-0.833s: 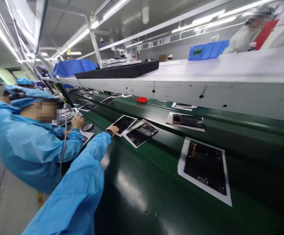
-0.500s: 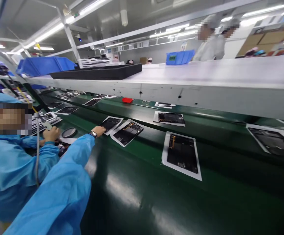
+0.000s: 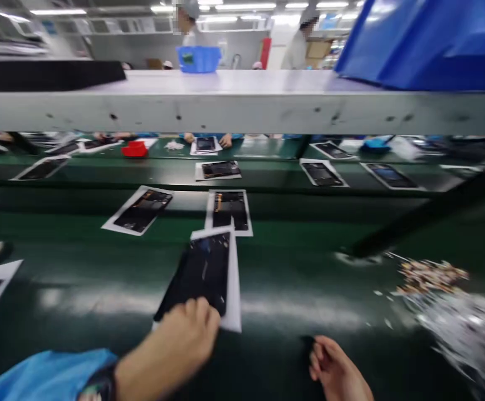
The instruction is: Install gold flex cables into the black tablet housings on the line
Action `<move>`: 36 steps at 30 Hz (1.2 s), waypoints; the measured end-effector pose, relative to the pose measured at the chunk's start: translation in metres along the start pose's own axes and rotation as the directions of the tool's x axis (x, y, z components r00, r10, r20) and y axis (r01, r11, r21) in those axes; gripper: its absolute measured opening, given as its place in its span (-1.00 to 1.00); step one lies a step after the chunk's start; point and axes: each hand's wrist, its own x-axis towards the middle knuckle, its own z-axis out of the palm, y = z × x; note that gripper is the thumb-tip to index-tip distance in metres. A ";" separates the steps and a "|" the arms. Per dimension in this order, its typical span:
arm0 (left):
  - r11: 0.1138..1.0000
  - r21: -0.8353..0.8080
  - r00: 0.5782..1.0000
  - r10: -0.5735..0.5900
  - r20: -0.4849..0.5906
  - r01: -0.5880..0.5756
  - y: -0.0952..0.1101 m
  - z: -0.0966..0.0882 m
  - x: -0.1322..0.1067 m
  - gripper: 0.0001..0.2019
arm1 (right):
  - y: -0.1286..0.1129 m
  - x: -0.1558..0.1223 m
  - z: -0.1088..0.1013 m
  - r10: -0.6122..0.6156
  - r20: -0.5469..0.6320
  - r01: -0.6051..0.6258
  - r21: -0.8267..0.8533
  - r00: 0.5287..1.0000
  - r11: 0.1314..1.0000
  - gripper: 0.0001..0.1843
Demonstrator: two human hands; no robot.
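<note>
My left hand (image 3: 192, 334), with a dark watch at the wrist, is closed on the near edge of a black tablet panel (image 3: 204, 267) with a white sheet (image 3: 234, 295) under it. The panel is tilted above the green work surface (image 3: 284, 267). To the right, my right hand (image 3: 338, 367) is held low over the surface with its fingers curled; whether anything is in them is hidden. Just beyond the held panel lies another tablet panel (image 3: 230, 209) on white paper, and a third panel (image 3: 142, 210) lies to its left.
A white shelf (image 3: 242, 111) crosses above, carrying blue bins (image 3: 199, 59) and a black tray (image 3: 50, 75). A dark slanted post (image 3: 413, 217) stands at right, near a pile of small parts (image 3: 434, 275) and clear plastic scraps (image 3: 468, 323). Co-workers' hands (image 3: 225, 140) show opposite.
My view has turned right. My left hand has brought the tablet panel and its sheet from the far left to in front of me. My right hand has come into view.
</note>
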 end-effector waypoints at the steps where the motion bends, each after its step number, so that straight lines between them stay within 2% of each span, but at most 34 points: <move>1: 0.993 -0.008 0.992 0.120 -0.049 -0.121 0.036 0.005 0.006 -0.85 | -0.004 -0.004 0.001 -0.004 0.017 0.003 0.040 1.000 0.999 -0.67; 3: 0.961 -0.021 0.955 0.273 -0.112 -0.277 0.096 0.019 0.021 -0.85 | -0.010 -0.009 0.000 -0.011 0.065 0.007 0.068 0.998 0.998 -0.71; 5: 0.924 -0.087 0.927 0.366 -0.077 -0.372 0.140 0.031 0.039 -0.86 | -0.011 -0.014 -0.009 -0.011 0.076 0.012 -0.008 0.997 1.000 -0.71; 7: 0.899 -0.183 0.915 0.403 -0.007 -0.397 0.165 0.038 0.055 -0.86 | -0.007 -0.018 -0.022 -0.047 0.067 0.060 -0.210 0.997 0.976 -0.66; 8: 0.887 -0.229 0.910 0.414 0.012 -0.400 0.169 0.039 0.062 -0.87 | -0.004 -0.019 -0.029 -0.088 0.078 0.110 -0.338 0.993 0.935 -0.64; 10: 0.859 -0.322 0.909 0.417 -0.009 -0.398 0.162 0.038 0.074 -0.91 | 0.005 -0.022 -0.040 -0.176 0.139 0.225 -0.585 0.974 0.780 -0.62; 12: 0.847 -0.409 0.937 0.342 -0.070 -0.340 0.136 0.040 0.088 -0.92 | 0.013 -0.024 -0.045 -0.219 0.209 0.300 -0.757 0.953 0.581 -0.65; 13: 0.852 -0.446 0.961 0.259 -0.094 -0.274 0.118 0.043 0.098 -0.92 | 0.017 -0.024 -0.045 -0.230 0.232 0.318 -0.815 0.945 0.484 -0.67; 14: 0.869 -0.466 0.985 0.120 -0.122 -0.163 0.098 0.049 0.108 -0.89 | 0.020 -0.024 -0.045 -0.239 0.257 0.335 -0.857 0.936 0.391 -0.70; 16: 0.869 -0.494 0.976 -0.114 -0.185 0.008 0.060 0.065 0.129 -0.85 | 0.018 -0.018 -0.048 -0.299 0.321 0.389 -0.898 0.899 0.205 -0.76; 17: 0.852 -0.520 0.961 -0.188 -0.204 0.056 0.044 0.074 0.139 -0.86 | 0.012 -0.013 -0.051 -0.343 0.394 0.444 -0.892 0.853 0.080 -0.75; 19: 0.821 -0.565 0.947 -0.237 -0.215 0.077 0.021 0.091 0.155 -0.87 | -0.006 0.002 -0.060 -0.378 0.599 0.572 -0.797 0.706 -0.193 -0.62; 22: 0.795 -0.604 0.950 -0.230 -0.212 0.058 0.010 0.105 0.167 -0.90 | -0.038 0.026 -0.075 -0.283 0.831 0.647 -0.552 0.479 -0.525 -0.48; 25: 0.763 -0.644 0.946 -0.242 -0.213 0.050 0.011 0.107 0.174 -0.91 | -0.050 0.039 -0.083 -0.149 0.934 0.609 -0.327 0.325 -0.722 -0.48; 27: 0.736 -0.676 0.944 -0.253 -0.210 0.047 0.011 0.108 0.179 -0.91 | -0.047 0.040 -0.086 -0.082 0.964 0.609 -0.224 0.253 -0.761 -0.49; 29: 0.701 -0.710 0.942 -0.275 -0.193 0.059 0.010 0.111 0.183 -0.91 | -0.044 0.039 -0.090 -0.094 0.965 0.607 -0.228 0.244 -0.761 -0.50; 31: 0.666 -0.740 0.938 -0.309 -0.159 0.094 0.009 0.115 0.184 -0.84 | -0.046 0.039 -0.099 -0.156 0.950 0.601 -0.293 0.270 -0.743 -0.52; 33: 0.642 -0.755 0.933 -0.339 -0.120 0.136 0.011 0.118 0.180 -0.82 | -0.054 0.041 -0.111 -0.230 0.909 0.620 -0.408 0.349 -0.670 -0.55; 36: 0.628 -0.758 0.932 -0.355 -0.074 0.179 0.016 0.118 0.169 -0.80 | -0.071 0.050 -0.133 -0.304 0.791 0.611 -0.606 0.531 -0.510 -0.59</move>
